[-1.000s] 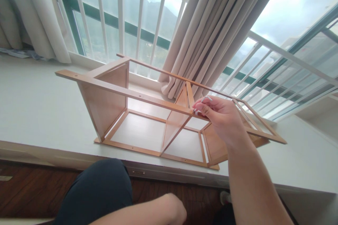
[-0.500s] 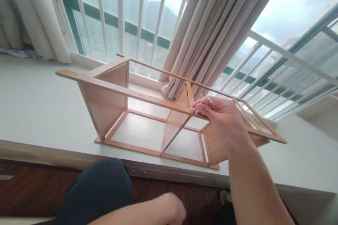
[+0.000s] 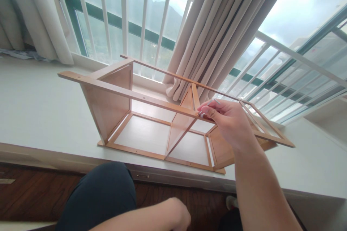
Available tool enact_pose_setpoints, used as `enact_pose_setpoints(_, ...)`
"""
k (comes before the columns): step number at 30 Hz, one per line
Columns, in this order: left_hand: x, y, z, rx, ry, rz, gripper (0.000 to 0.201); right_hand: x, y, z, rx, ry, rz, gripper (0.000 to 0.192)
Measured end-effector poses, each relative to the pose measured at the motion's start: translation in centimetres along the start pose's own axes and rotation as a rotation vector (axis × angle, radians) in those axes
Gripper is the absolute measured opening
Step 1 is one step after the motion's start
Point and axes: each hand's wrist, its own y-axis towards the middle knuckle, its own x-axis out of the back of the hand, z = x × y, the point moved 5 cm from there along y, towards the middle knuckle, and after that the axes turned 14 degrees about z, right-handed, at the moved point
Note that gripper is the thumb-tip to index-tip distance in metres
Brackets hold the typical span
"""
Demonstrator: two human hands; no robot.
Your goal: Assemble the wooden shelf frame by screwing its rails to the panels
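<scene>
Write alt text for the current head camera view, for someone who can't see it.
A right hand holds an L-shaped hex key at the upper front rail of a wooden shelf frame resting on a white window ledge. The left hand is low in the view, over a dark wood floor. Behind are a beige curtain and white railing.

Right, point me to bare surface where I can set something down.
White ledge: bare left of the wooden frame, between left curtain and front edge; also right of the frame. Crowded atop the middle panel, where the right hand holds a bent metal tool.
</scene>
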Motion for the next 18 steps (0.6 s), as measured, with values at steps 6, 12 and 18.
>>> enact_pose_setpoints(6, -0.25, -0.19, -0.11, 0.023, 0.069, 0.074, 0.040, 0.11, -0.06, -0.01, -0.001, -0.042, -0.002, 0.026)
enact_pose_setpoints(12, -0.26, -0.04, 0.00, 0.024, 0.066, 0.060, 0.037, 0.44, -0.07, -0.09, -0.012, -0.137, -0.011, 0.030)
enact_pose_setpoints(18, -0.44, 0.38, 0.21, 0.024, 0.061, 0.047, 0.033, 0.54, -0.07, 0.03, 0.005, -0.189, 0.000, 0.033)
